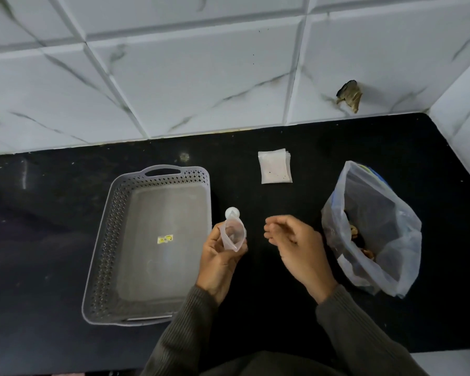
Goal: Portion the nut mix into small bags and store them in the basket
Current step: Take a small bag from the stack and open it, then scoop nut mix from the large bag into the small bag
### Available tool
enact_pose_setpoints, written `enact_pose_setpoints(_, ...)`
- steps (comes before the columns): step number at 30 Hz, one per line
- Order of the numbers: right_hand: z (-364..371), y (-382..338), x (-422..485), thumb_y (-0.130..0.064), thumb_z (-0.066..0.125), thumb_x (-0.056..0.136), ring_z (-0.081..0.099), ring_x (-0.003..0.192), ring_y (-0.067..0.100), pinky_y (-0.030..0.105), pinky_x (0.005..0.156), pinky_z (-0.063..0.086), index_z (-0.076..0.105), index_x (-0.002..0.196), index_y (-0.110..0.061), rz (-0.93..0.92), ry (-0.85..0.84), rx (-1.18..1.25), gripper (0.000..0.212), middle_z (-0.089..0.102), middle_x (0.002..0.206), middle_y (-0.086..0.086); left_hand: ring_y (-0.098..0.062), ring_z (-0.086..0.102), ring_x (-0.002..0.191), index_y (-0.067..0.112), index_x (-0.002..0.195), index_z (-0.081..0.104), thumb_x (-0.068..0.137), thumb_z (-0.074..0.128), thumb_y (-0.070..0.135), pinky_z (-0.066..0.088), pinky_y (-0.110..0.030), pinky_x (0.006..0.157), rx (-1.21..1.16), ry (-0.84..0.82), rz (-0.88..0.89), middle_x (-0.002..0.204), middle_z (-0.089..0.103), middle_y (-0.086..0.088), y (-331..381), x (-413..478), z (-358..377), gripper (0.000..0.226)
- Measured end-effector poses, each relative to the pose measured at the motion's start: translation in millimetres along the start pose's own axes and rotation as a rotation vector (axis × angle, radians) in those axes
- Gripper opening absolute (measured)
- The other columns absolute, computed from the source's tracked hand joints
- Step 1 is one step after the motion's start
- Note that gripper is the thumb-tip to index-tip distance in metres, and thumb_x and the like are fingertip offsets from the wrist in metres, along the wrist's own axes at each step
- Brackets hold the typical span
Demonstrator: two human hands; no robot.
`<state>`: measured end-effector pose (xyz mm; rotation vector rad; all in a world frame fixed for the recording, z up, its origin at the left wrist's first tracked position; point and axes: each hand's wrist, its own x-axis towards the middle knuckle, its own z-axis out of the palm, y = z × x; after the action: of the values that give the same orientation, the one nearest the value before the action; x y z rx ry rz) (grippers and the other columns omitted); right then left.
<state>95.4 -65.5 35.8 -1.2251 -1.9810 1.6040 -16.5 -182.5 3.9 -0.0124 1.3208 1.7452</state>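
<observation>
Nut mix (364, 245) sits low inside a big clear plastic bag (375, 229) at three o'clock on the black tabletop (282, 308). The left hand (220, 256) pinches a small bag (233, 234) upright with its mouth open, just beside the grey basket (106, 240) at nine o'clock. The right hand (296, 245) hovers between small bag and big bag, fingers loosely curled, holding nothing I can make out. Spare flat bags (275, 166) lie stacked at twelve o'clock.
</observation>
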Motion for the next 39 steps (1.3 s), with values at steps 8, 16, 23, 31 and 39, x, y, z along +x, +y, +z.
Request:
enact_pose_setpoints(8, 70.2, 44.9, 43.5, -0.018, 0.054, 0.095, 0.055, 0.105, 0.016, 0.028, 0.086, 0.05, 0.061, 0.123, -0.022, -0.284, -0.179, -0.599, 0.029, 0.058, 0.114, 0.001, -0.022, 0.069, 0.093, 0.011, 0.121, 0.063, 0.088, 0.059, -0.013, 0.061, -0.029, 0.079, -0.028, 0.07, 0.023, 0.112, 0.071, -0.017, 19.8, 6.3, -9.8, 0.041)
enact_pose_setpoints(16, 84.7, 58.4, 49.3, -0.036, 0.056, 0.093, 0.051, 0.1, 0.022, 0.035, 0.067, 0.052, 0.069, 0.105, -0.017, -0.427, -0.146, -0.794, 0.025, 0.056, 0.114, 0.005, -0.015, 0.074, 0.08, 0.011, 0.126, 0.059, 0.09, 0.055, -0.013, 0.061, -0.025, 0.072, -0.116, 0.098, -0.037, 0.093, 0.078, -0.005, 27.9, 11.1, -14.5, 0.044)
enact_pose_setpoints(23, 59.0, 80.8, 27.3, -0.032, 0.067, 0.087, 0.053, 0.105, 0.023, 0.033, 0.079, 0.052, 0.065, 0.12, -0.014, -0.336, -0.156, -0.858, 0.037, 0.059, 0.129, 0.003, -0.014, 0.073, 0.078, 0.009, 0.121, 0.06, 0.089, 0.055, -0.014, 0.06, -0.024, 0.068, -0.105, -0.005, -0.096, 0.094, 0.078, -0.006, 24.5, 13.1, -2.4, 0.04)
enact_pose_setpoints(31, 16.4, 94.7, 2.4, -0.012, 0.068, 0.086, 0.059, 0.081, 0.015, 0.022, 0.069, 0.045, 0.06, 0.128, -0.012, -0.319, -0.093, -0.827, 0.043, 0.07, 0.099, 0.002, -0.017, 0.066, 0.089, 0.012, 0.117, 0.066, 0.08, 0.061, -0.018, 0.057, -0.026, 0.073, -0.024, -0.216, -0.096, 0.113, 0.067, -0.014, 12.9, 10.6, 18.2, 0.048)
enact_pose_setpoints(39, -21.1, 43.2, -50.1, -0.014, 0.063, 0.091, 0.063, 0.093, 0.009, 0.015, 0.075, 0.045, 0.058, 0.129, -0.012, -0.166, 0.092, -0.698, 0.039, 0.063, 0.117, 0.003, -0.019, 0.061, 0.093, 0.011, 0.128, 0.06, 0.061, 0.059, -0.001, 0.049, -0.031, 0.073, -0.092, -0.435, -0.176, 0.121, 0.063, -0.012, 1.0, 8.9, 33.2, 0.068)
